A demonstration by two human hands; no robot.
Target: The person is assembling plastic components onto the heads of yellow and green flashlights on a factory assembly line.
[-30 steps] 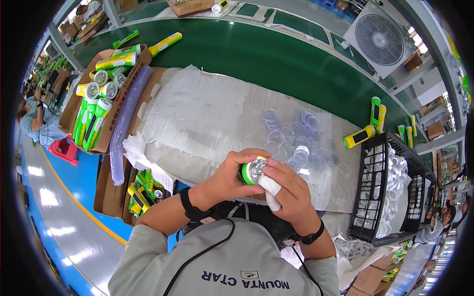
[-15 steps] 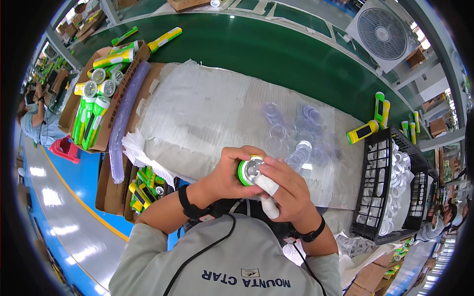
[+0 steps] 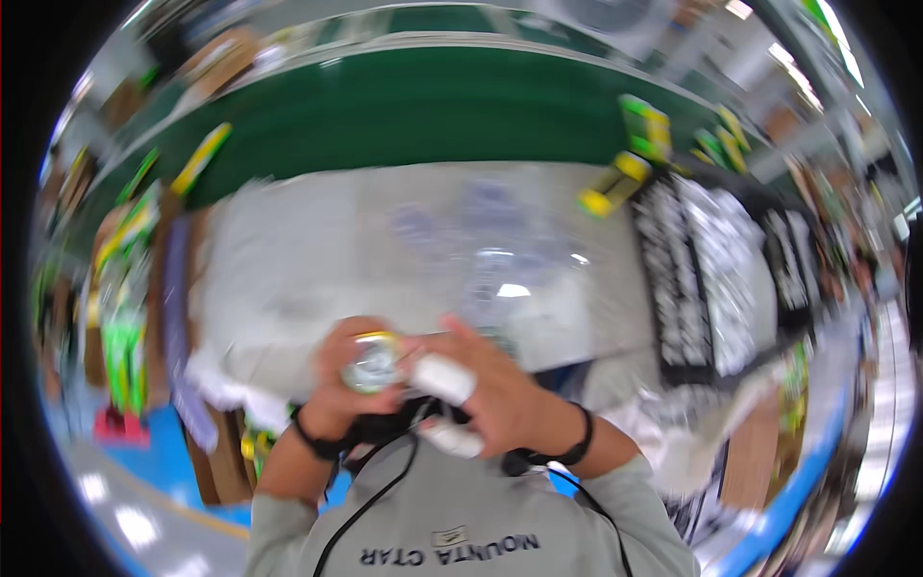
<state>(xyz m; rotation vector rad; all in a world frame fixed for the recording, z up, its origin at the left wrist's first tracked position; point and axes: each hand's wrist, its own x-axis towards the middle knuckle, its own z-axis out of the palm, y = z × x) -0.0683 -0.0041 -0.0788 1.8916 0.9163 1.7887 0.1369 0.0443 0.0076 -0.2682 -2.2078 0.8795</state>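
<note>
Both hands meet close to the chest: the left hand (image 3: 338, 385) wraps around a round shiny torch head (image 3: 373, 363), and the right hand (image 3: 490, 389), with white-taped fingers (image 3: 442, 377), pinches its front. Beyond lies a pale plastic sheet (image 3: 317, 260); black crates (image 3: 716, 279) stand right, cardboard boxes (image 3: 115, 288) left, all blurred.

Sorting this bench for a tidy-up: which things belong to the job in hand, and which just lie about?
In hand:
left hand
right hand
round shiny torch head

Lying about:
green and yellow torches
black crate
plastic sheet
green belt

Green conveyor belt (image 3: 433, 115), blue floor (image 3: 144, 462)
</note>
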